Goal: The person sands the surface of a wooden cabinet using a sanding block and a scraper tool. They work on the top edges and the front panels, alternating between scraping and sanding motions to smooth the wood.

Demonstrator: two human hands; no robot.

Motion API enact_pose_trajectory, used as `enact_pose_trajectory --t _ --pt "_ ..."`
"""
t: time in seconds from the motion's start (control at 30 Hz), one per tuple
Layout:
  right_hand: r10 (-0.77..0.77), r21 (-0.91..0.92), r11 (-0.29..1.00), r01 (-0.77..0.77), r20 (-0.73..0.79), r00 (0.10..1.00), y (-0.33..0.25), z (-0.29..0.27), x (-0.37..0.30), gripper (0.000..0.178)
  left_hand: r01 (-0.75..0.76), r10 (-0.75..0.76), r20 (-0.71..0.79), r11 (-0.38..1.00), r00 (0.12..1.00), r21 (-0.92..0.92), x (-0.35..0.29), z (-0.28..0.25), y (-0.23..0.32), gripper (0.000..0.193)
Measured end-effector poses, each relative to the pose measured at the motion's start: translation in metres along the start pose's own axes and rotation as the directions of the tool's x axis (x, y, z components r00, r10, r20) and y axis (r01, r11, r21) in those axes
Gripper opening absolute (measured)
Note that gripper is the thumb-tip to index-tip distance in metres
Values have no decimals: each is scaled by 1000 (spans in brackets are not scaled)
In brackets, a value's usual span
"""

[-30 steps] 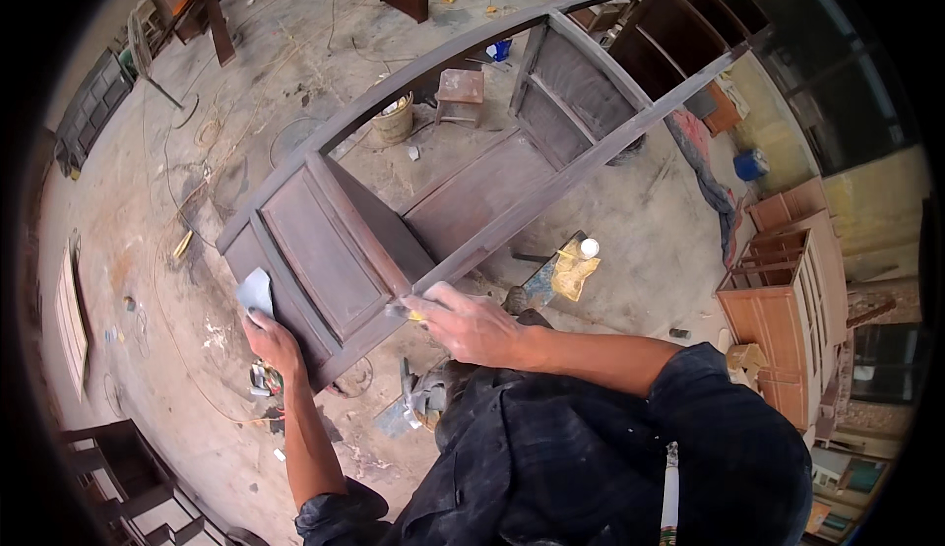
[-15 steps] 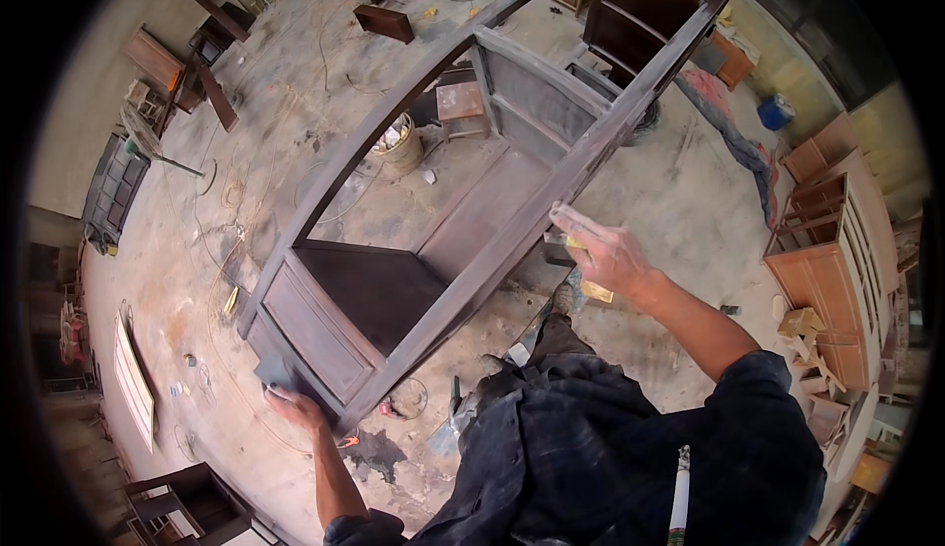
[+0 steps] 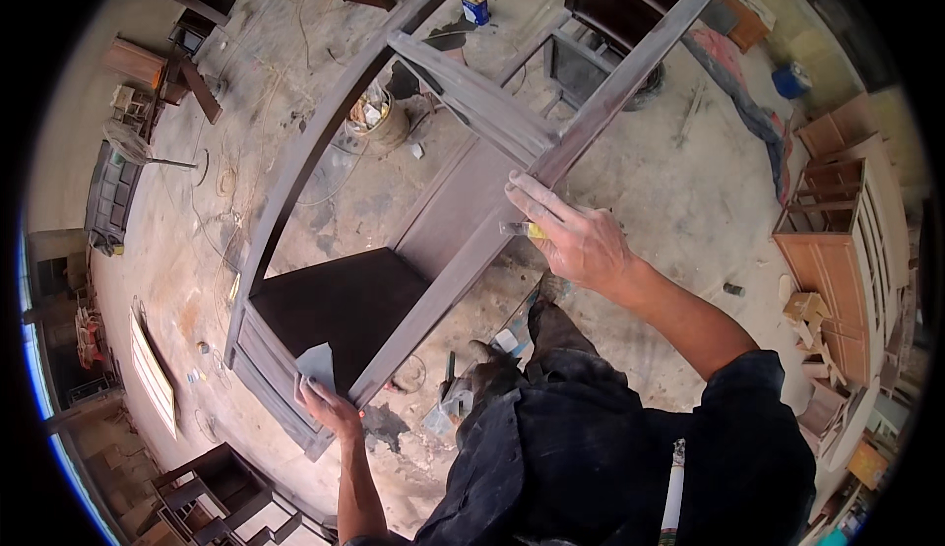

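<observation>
A dark wooden furniture frame, dusted grey and with one long curved side rail, spans the view diagonally in front of me. At its near left end, my left hand pinches a flat grey sheet against or just above the paneled end; whether the sheet is sandpaper or a thin blade I cannot tell. My right hand rests its outstretched fingertips on the near straight rail. Held under those fingers is a small scraper with a flat blade and a yellow part; the palm hides the rest.
A bucket of scraps stands beyond the frame, near a blue can. Unfinished wooden cabinets line the right side. A dark shelf unit is at lower left. Hoses and debris lie on the floor. A cigarette shows below.
The frame has tipped, so its left end panel appears narrower. My left hand has moved right with the sheet, which has turned and looks paler. My right hand has shifted slightly left along the rail.
</observation>
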State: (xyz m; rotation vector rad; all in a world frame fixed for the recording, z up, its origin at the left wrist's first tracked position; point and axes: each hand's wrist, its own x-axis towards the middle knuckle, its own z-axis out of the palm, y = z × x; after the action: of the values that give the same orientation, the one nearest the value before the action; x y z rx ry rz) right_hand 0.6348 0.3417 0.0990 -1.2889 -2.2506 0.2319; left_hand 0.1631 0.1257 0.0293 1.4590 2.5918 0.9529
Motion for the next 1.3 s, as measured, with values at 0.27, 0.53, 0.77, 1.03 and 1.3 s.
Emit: enact_pose_trajectory --t 0.27,0.53,0.77,1.03,1.3 --pt "122 -189 963 -193 -331 936 168 -65 46 49 15 -15 4 999 1000 32 0 5 9 35" --pt "181 81 982 -172 -119 976 21 -10 5 57 27 -27 -9 1000 1000 13 1 4 18 30" --pt "80 112 991 -73 -52 995 -12 5 3 51 149 -173 3 838 985 -525 16 -13 101 22" --pt "281 -25 956 -291 -186 941 41 4 37 39 609 640 397 -142 658 -781 30 -58 247 15" --pt "247 -17 965 -263 -290 925 45 18 38 34 365 914 -39 -200 403 -909 41 -116 309 23"
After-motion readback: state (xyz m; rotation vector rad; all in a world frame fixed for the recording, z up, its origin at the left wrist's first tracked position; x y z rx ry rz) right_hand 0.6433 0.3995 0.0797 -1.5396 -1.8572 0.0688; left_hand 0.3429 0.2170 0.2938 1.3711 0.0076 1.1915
